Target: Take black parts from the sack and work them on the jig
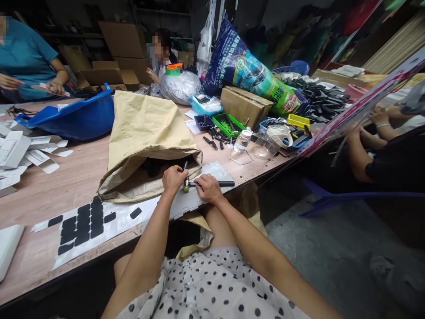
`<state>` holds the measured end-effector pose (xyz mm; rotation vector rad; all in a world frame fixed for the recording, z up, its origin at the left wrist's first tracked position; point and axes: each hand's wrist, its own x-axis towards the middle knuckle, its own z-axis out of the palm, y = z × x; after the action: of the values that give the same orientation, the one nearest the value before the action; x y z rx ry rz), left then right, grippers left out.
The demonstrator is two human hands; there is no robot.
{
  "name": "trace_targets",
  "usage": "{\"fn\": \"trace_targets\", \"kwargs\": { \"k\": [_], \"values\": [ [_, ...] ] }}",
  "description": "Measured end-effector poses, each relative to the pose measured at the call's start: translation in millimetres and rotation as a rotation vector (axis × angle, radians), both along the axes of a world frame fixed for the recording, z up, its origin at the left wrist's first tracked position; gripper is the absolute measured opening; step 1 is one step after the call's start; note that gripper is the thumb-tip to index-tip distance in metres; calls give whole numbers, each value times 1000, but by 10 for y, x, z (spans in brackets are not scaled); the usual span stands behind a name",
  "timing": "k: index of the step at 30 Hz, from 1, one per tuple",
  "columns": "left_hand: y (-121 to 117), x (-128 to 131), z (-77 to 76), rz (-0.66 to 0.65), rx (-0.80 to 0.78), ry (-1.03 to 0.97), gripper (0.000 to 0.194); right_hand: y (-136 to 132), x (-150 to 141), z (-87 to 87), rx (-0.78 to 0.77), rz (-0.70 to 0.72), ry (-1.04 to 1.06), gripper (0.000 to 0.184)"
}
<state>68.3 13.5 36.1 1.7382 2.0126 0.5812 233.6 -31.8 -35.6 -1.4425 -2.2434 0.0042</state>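
My left hand (174, 179) is closed in a pinch on a small dark, rod-like piece (185, 166), standing up from its fingertips. Its exact kind is too small to tell. My right hand (210, 188) lies over a hammer (227, 183), fingers curled round the shaft. The hammer head (186, 185) sits between my two hands, beside the left fingers. Both hands are over a pale board (214, 169) at the table's front edge. Just behind them opens the mouth of a tan woven sack (149, 122), with dark, indistinct contents.
A sheet of black stickers (131, 227) lies left along the table edge. Further back are a blue basin (79, 117), white boxes (13, 148), a green tray (229, 125), a clear bottle (242, 141) and a plastic jug (265, 146). Other people sit around the table.
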Motion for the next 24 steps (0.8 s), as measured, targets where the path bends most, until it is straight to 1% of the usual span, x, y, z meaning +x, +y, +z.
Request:
{"fn": "trace_targets", "kwargs": {
  "k": [4,6,8,10,12,15,19,24],
  "values": [
    [-329,-498,-145,-159,129,-65,16,7,6,-16,2,-9,21,19],
    [-491,-692,-245,-193,143,-44,14,12,14,-22,1,-12,22,19],
    [-608,-804,-337,-221,133,-15,11,15,24,-23,2,-17,17,19],
    [-669,-835,-411,-245,127,5,9,17,34,-23,6,-19,12,18],
    [-685,-820,-470,-261,157,14,9,17,41,-24,11,-16,14,18],
    [-668,-787,-552,-273,228,20,15,20,47,-35,13,-13,20,18],
    [-636,-796,-662,-271,249,8,16,43,68,-41,1,-2,20,19],
    [-610,-818,-722,-277,232,-47,16,19,78,27,-9,17,71,24]
  ]
}}
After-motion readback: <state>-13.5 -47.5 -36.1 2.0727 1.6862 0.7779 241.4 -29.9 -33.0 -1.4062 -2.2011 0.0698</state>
